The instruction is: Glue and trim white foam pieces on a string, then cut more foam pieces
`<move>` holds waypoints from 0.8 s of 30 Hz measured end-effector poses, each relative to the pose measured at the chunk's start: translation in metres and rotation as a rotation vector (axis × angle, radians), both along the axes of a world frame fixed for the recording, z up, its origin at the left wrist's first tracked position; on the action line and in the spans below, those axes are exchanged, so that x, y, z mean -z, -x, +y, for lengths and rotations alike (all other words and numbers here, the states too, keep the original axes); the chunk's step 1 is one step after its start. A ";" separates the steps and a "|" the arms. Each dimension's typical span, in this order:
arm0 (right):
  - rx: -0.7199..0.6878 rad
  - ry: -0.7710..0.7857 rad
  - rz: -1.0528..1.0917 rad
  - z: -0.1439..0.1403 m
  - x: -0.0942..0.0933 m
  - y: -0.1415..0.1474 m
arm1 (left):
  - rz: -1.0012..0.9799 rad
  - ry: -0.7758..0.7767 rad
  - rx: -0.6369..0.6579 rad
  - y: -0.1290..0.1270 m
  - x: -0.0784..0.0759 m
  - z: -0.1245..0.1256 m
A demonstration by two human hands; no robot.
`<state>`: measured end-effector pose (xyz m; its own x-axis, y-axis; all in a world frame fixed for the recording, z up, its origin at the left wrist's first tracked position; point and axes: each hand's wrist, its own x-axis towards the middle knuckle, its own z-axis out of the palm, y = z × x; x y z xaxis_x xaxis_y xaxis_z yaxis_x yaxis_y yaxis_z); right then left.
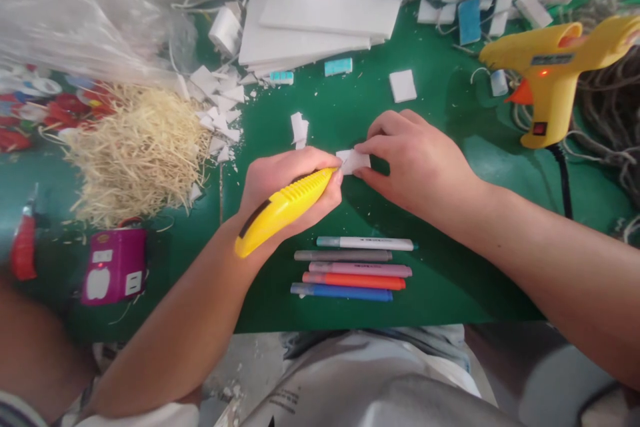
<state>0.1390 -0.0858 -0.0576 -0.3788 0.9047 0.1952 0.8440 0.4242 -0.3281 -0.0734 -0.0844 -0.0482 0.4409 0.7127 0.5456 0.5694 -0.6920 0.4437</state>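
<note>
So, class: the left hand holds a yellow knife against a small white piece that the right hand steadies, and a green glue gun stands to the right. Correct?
Not quite. In the head view the glue gun is yellow, not green. The rest stands: left hand, yellow knife, white piece, right hand.

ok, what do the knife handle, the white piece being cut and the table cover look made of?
Knife in the left hand: yellow moulded plastic, glossy, ribbed grip. White piece pinched by the right hand: probably foam board, matte, like the thick white sheets behind, with crumbly offcuts nearby. Table cover: smooth green mat, slight sheen; rubber or vinyl, can't tell which.
</note>
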 end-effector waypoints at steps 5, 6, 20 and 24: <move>-0.009 0.009 0.021 0.000 0.001 -0.002 | -0.001 0.118 -0.027 0.007 -0.004 -0.005; -0.011 0.013 0.026 0.000 0.001 -0.002 | -0.030 0.121 -0.049 0.008 -0.005 -0.006; 0.011 0.266 0.643 -0.004 -0.006 0.004 | -0.383 0.337 -0.077 0.005 0.014 -0.003; -0.001 0.368 0.789 -0.001 -0.007 0.005 | -0.418 0.297 -0.001 0.003 0.017 -0.002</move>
<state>0.1342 -0.0867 -0.0507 -0.2567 0.9617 0.0962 0.3123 0.1767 -0.9334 -0.0762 -0.0868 -0.0648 0.2278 0.8638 0.4494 0.3019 -0.5014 0.8109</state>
